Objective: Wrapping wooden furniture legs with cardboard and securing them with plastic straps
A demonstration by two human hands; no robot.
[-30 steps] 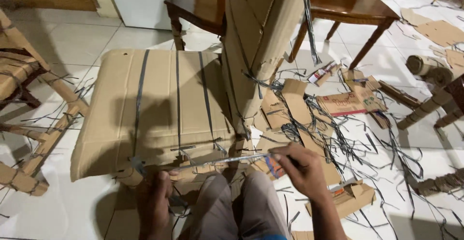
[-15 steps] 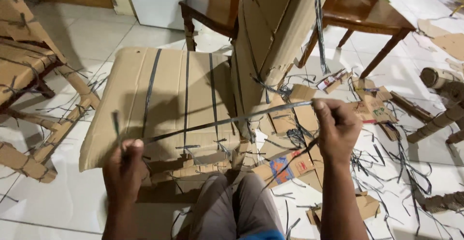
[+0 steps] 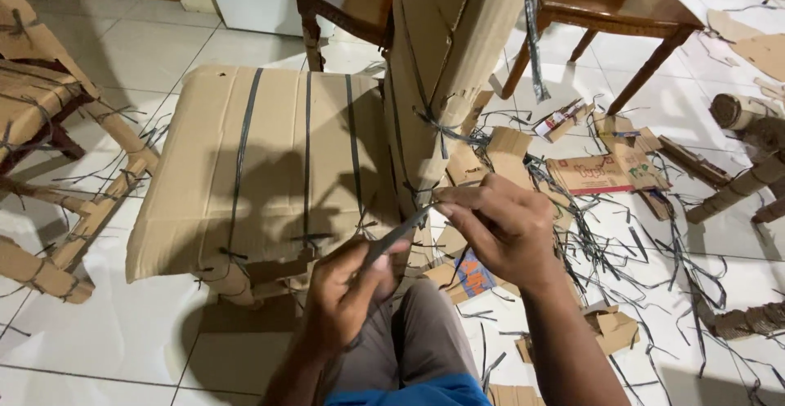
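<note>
A chair wrapped in brown cardboard lies on the floor before me; its seat (image 3: 204, 169) is bound by dark plastic straps, and its cardboard-wrapped back (image 3: 441, 54) rises at the middle. My left hand (image 3: 347, 291) and my right hand (image 3: 499, 226) are close together just in front of the seat's near right corner. Between them they pinch a short stretch of grey plastic strap (image 3: 401, 230), the left gripping its lower end, the right its upper end. My knees (image 3: 409, 332) show below.
Another cardboard-wrapped chair frame (image 3: 49, 128) lies at the left. Two bare wooden chairs (image 3: 621, 5) stand behind. Strap offcuts and cardboard scraps (image 3: 597, 177) litter the white tile floor at the right, with wrapped legs (image 3: 736, 185) at the far right.
My hands were wide apart pulling a long strap taut across the seat. Now they have come together by the seat's near right corner, with only a short length of strap between them.
</note>
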